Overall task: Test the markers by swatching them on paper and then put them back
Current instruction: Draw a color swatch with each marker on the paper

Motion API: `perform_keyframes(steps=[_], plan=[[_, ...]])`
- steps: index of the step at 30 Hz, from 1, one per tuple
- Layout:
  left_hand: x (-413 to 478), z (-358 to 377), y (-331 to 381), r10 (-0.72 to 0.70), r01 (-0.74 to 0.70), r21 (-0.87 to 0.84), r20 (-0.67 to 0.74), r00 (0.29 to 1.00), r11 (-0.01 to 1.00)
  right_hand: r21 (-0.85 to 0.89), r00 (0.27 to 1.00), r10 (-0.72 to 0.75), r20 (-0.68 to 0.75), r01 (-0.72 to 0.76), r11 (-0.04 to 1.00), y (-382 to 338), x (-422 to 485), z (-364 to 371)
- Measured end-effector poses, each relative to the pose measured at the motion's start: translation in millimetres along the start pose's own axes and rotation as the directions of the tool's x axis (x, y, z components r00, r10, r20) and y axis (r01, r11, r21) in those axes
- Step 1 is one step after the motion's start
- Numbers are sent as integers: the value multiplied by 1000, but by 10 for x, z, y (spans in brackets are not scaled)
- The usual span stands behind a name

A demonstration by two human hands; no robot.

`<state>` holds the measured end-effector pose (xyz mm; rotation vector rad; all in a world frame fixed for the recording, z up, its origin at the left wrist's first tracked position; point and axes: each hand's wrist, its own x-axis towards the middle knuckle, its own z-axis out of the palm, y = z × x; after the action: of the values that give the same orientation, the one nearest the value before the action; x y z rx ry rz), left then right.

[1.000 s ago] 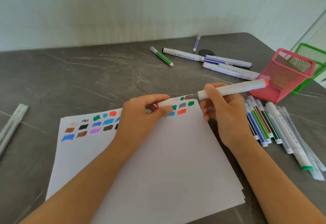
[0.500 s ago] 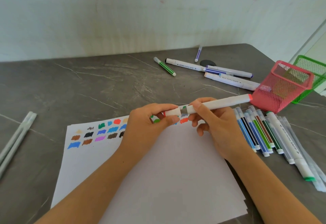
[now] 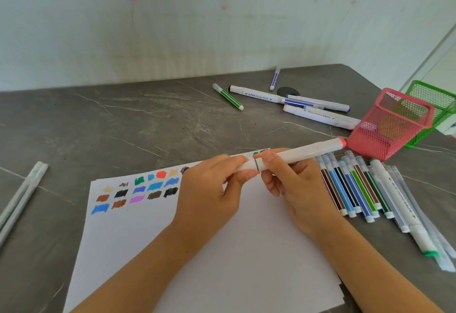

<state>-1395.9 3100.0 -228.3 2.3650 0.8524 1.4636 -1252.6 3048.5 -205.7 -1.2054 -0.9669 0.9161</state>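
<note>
Lying nearest: white paper (image 3: pixel 222 263), colour swatches (image 3: pixel 138 190) across its upper left. Above the sheet, left hand (image 3: pixel 209 194) pinches the cap end of a white marker (image 3: pixel 308 151) with an orange-red tail; right hand (image 3: pixel 296 189) curls round the barrel just beside. Marker held near level, off the paper. Right: row of capped markers (image 3: pixel 357 189). Beyond: pink mesh holder (image 3: pixel 385 135), green mesh holder (image 3: pixel 439 105), loose markers (image 3: pixel 308 105).

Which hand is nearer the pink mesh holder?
Right. The right hand grips the white marker by its barrel, and the marker's red end points toward the pink mesh holder. The left hand pinches the marker's cap end farther left, over the paper.
</note>
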Motion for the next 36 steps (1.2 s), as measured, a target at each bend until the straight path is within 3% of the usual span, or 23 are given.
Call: perform_keyframes(steps=[3,8,15,22,31,36], plan=[[-23,15,23,80,-75,116,-47,996,991,45,1000,-5,26,4,999,6,-6,11],[5,18,-34,-4,5,37,-22,1000,999,64,997,73,24,-75,995,-24,5,75],[44,-62,-158,-103,102,44,18,995,994,186,921,241,-306,-190,964,-160,143,-225],[36,-77,-169,-71,63,87,102,992,994,-57,925,60,-376,-88,995,-69,117,-203],[13,-92,-116,94,-93,151,2,996,984,-78,921,25,-389,-60,995,9,84,-160],[-7,-73,-101,75,-75,114,2,997,991,-83,919,-19,-394,-15,996,-5,75,-146]])
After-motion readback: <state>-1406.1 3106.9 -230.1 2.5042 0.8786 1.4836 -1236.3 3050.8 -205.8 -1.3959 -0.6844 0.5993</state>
